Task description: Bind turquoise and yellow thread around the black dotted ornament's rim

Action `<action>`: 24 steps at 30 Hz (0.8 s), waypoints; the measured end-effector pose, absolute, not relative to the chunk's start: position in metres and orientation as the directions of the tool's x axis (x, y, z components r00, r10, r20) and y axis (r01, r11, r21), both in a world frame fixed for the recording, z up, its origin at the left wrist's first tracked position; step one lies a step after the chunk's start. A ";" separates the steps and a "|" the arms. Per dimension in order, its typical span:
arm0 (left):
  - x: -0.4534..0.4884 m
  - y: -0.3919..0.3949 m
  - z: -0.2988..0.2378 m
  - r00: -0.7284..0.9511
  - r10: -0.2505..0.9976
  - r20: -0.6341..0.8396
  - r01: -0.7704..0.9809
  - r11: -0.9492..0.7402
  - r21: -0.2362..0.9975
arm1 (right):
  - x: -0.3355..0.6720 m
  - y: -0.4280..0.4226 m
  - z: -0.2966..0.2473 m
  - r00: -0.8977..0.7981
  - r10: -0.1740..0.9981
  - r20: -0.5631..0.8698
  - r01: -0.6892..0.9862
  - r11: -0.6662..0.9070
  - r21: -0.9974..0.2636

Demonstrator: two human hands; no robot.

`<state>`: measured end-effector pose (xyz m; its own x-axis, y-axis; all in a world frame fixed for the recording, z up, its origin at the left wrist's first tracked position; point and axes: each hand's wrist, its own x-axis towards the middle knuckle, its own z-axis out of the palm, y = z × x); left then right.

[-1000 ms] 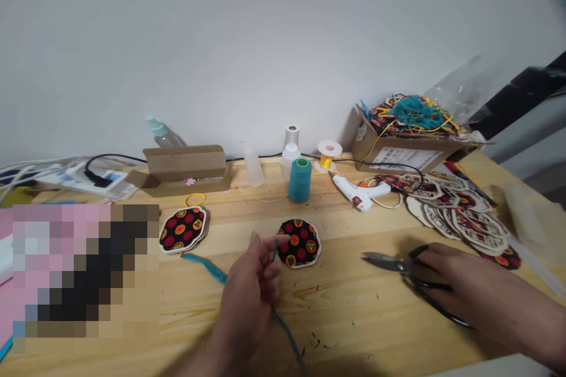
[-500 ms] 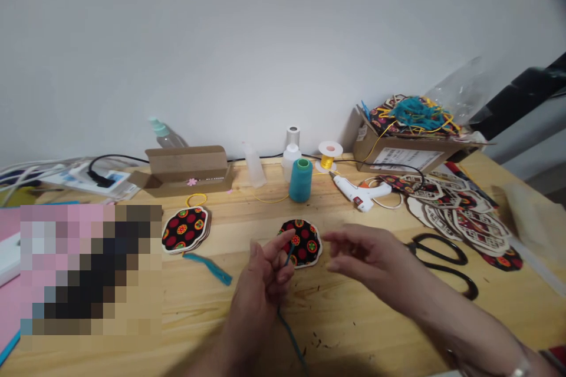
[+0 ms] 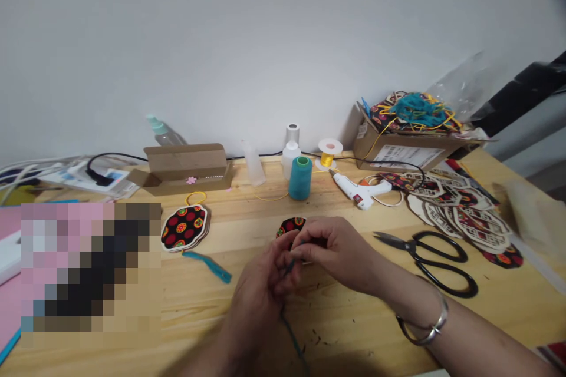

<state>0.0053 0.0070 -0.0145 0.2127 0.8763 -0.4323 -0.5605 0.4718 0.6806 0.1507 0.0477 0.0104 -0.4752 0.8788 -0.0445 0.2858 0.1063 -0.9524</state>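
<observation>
My left hand (image 3: 265, 283) has its fingers curled around a strand of teal thread (image 3: 292, 339), whose tail hangs down toward the table's near edge. Fingers pinched, my right hand (image 3: 338, 250) meets it at the fingertips and grips the thread there. Behind both hands lies a dark floral fabric piece (image 3: 289, 225), mostly covered by them. To the left is a stack of similar floral pieces (image 3: 184, 228) with a yellow loop at its top and a teal tassel (image 3: 207, 265) below. A teal thread cone (image 3: 300, 179) stands beyond my hands.
Black-handled scissors (image 3: 413, 244) lie right of my hands, near a white glue gun (image 3: 360, 189). Fretwork pieces (image 3: 480, 227) are heaped at the right, below a full cardboard box (image 3: 398, 150). A yellow cord spool (image 3: 327, 159) and an open carton (image 3: 188, 171) stand along the wall.
My right hand has moved left to meet my left hand and pinched the teal thread. The scissor blades, hidden before, now show, and the floral piece is more covered.
</observation>
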 end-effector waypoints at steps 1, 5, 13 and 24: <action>0.005 0.007 -0.014 0.229 0.874 -0.429 -0.537 0.481 0.694 | 0.152 0.048 0.010 -0.466 0.884 -0.030 0.317 0.135 -0.939; 0.006 0.006 -0.013 0.257 0.868 -0.425 -0.423 0.497 0.758 | 0.156 0.051 0.012 -0.457 0.889 0.025 0.381 0.221 -0.898; 0.006 0.005 -0.016 0.225 0.889 -0.400 -0.197 0.443 0.875 | 0.157 0.050 0.014 -0.464 0.880 0.101 0.452 0.333 -0.827; 0.005 0.010 -0.015 0.071 0.889 -0.452 -0.471 0.430 0.771 | 0.172 0.064 -0.002 -0.684 0.701 0.204 0.690 0.712 -0.131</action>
<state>0.0045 0.0100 -0.0154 0.0710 0.8890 -0.4524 -0.4706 0.4298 0.7706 0.1720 0.0636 -0.0019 -0.6836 0.7007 0.2042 0.6903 0.7116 -0.1311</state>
